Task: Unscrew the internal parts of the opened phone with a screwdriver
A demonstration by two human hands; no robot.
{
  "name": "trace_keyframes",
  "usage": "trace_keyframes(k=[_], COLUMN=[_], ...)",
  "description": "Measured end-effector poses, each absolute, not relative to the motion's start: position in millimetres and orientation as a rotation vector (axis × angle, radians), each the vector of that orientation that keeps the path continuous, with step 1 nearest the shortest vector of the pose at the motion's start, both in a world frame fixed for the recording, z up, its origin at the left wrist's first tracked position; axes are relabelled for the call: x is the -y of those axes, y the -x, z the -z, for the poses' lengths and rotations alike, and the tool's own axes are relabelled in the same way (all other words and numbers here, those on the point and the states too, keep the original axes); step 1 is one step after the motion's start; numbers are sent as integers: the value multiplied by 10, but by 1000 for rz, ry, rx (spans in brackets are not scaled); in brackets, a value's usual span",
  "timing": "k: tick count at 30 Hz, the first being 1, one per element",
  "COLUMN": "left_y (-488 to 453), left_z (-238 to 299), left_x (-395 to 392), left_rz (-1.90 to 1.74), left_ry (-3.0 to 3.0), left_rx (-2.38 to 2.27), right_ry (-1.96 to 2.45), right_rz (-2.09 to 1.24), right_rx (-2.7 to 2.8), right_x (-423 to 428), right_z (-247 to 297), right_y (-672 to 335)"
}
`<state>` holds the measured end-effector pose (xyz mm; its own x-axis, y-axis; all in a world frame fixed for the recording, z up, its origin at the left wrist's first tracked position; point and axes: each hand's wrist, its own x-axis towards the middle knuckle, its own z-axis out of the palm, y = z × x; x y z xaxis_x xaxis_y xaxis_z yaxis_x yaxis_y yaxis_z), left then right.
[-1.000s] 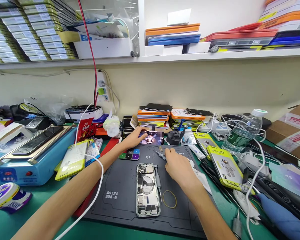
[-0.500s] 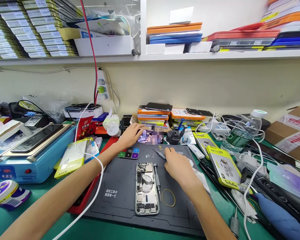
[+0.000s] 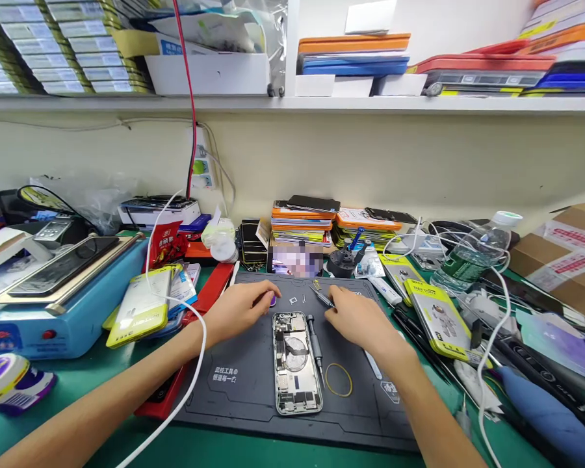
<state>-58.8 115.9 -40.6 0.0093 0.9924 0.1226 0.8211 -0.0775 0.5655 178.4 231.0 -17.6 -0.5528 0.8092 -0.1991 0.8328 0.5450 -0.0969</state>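
An opened phone (image 3: 297,364), its inner parts bare, lies on the dark work mat (image 3: 244,406). My left hand (image 3: 238,309) hovers at the mat's upper left, fingers stretched out and nothing visible in them. It mostly covers a small coloured case. At the upper right, my right hand (image 3: 358,318) grips a pair of tweezers (image 3: 326,298), their tips pointing to small metal pieces on the mat. A screwdriver (image 3: 315,343) rests along the phone's right side, with a yellow rubber band (image 3: 338,379) beside it. A small square part (image 3: 293,301) sits above the phone.
A second phone with a lit screen (image 3: 295,260) stands behind the mat. Left are a blue machine (image 3: 73,325) and a white cable (image 3: 195,377) crossing over my left forearm. Battery packs (image 3: 439,318), a water bottle (image 3: 478,250) and several tools crowd the right side.
My left hand has come back from the lit phone toward me and now covers the coloured case. My right hand keeps the tweezers in nearly the same place. The view has shifted slightly.
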Motion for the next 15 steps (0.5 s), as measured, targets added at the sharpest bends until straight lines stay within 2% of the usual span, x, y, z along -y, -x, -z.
trace_keyframes(k=[8, 15], left_y=[477, 483], left_z=[539, 625], left_x=[-1075, -1020], left_rz=[-541, -527], left_ry=[-2105, -2174], left_rx=[-1858, -1829], right_ry=[-1485, -1372], right_rz=[677, 769], right_rx=[-2802, -2906], right_x=[-2378, -2296], right_z=[-57, -141], right_y=[-1947, -1943])
